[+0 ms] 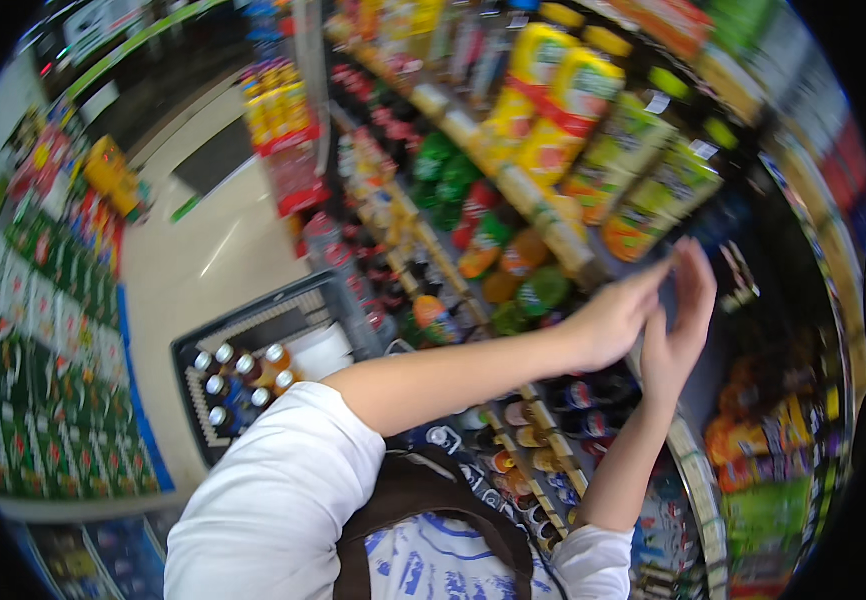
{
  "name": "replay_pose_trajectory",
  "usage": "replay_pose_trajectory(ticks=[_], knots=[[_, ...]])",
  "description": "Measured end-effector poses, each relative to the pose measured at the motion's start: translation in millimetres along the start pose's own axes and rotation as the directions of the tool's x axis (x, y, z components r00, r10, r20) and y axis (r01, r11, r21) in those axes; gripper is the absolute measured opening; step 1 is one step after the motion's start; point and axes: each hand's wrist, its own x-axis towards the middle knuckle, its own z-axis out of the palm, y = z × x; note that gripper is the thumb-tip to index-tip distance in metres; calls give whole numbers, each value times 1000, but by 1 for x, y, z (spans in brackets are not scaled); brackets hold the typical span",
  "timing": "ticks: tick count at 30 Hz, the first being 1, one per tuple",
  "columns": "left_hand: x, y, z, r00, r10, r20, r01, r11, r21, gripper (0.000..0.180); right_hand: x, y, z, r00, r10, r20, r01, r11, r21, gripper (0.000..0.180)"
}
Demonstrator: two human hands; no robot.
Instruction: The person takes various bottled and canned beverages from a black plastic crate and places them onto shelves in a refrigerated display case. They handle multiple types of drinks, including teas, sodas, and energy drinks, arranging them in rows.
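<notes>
Head view: left hand [613, 320] and right hand [681, 325] both spread, empty, at the 3 o'clock shelf edge [553, 235]. Bottles [543, 290] sit just beyond at 1 o'clock; best grip low, one bottle each.

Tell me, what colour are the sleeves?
White, both sleeves, seen clearly in the head view.

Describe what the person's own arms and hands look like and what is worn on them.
Both arms wear short white sleeves, the left sleeve wide and loose, the right sleeve showing only at its cuff. Below them the forearms are bare. The left hand and right hand carry no gloves; no watch, ring or band shows. A dark brown strap crosses the white and blue printed shirt front.
</notes>
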Motion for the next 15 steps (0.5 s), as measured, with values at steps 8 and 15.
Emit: replay_pose_trajectory(ticks=[8, 15], knots=[[-260, -51, -134, 683, -634, -363, 718, 676, 169, 28, -167, -25, 185, 595, -30, 803, -353, 888, 294, 40], [-423, -37, -190, 309, -491, -815, 940, 287, 183, 30, -274, -96, 309, 243, -412, 878, -415, 774, 478, 36]])
